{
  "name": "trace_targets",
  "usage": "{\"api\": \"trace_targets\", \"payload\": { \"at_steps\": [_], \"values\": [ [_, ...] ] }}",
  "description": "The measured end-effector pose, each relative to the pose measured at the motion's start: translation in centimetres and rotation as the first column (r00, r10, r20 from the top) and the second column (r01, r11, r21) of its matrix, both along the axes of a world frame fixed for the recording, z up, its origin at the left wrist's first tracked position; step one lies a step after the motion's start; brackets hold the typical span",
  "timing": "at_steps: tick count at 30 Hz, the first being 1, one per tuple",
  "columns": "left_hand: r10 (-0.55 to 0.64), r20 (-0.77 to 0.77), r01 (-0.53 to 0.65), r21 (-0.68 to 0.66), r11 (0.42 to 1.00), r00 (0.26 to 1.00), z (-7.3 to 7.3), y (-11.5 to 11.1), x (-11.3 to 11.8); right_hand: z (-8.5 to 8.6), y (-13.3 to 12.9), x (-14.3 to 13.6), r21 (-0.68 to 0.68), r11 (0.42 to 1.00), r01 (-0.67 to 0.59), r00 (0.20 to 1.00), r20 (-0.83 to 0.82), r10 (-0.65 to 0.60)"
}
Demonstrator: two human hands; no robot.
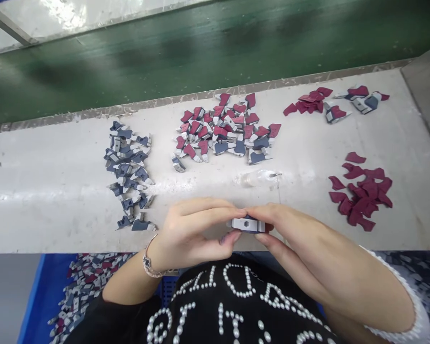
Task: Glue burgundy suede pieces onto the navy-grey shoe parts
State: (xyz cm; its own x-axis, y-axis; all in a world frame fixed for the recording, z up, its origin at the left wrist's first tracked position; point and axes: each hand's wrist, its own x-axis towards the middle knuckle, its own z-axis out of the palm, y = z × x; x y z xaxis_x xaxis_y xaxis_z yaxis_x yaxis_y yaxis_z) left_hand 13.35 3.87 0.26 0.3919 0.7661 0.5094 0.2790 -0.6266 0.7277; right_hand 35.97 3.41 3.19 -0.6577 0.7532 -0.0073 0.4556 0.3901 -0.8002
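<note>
Between my two hands, just above the table's near edge, is a small grey and dark blue plastic part [248,224] with a round hole in its side. My left hand [200,229] pinches its left end between thumb and fingers. From the other side my right hand [286,234] grips its right end, where a bit of dark red shows by the fingertips. Beyond my hands lies a heap of grey parts with dark red and blue faces [218,129]. A column of grey and dark blue parts [129,177] lies to the left.
Loose dark red pieces [365,196] lie on the table [57,191] at the right, with a smaller red pile [310,101] and several assembled parts [367,101] behind. A green strip [200,57] runs along the back. Below the edge, a blue bin [39,296] holds many parts.
</note>
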Motion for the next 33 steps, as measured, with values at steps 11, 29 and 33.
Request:
{"api": "trace_targets", "payload": {
  "at_steps": [11,29,33],
  "values": [
    [-0.012,0.069,0.021,-0.119,0.993,0.998,-1.5,0.8,0.5,-0.4,0.8,-0.2,-0.034,0.999,0.009,1.000,0.023,-0.009],
    [0.179,0.215,-0.026,-0.568,0.822,0.960,-2.2,1.9,-1.6,-0.5,0.9,1.0,0.004,0.999,0.040,0.997,0.065,-0.040],
    [0.335,-0.026,-0.273,-0.642,0.717,0.942,-1.8,8.0,-4.1,-2.1,2.2,4.6,-0.060,0.979,0.196,0.974,0.130,-0.187]
  ]
}}
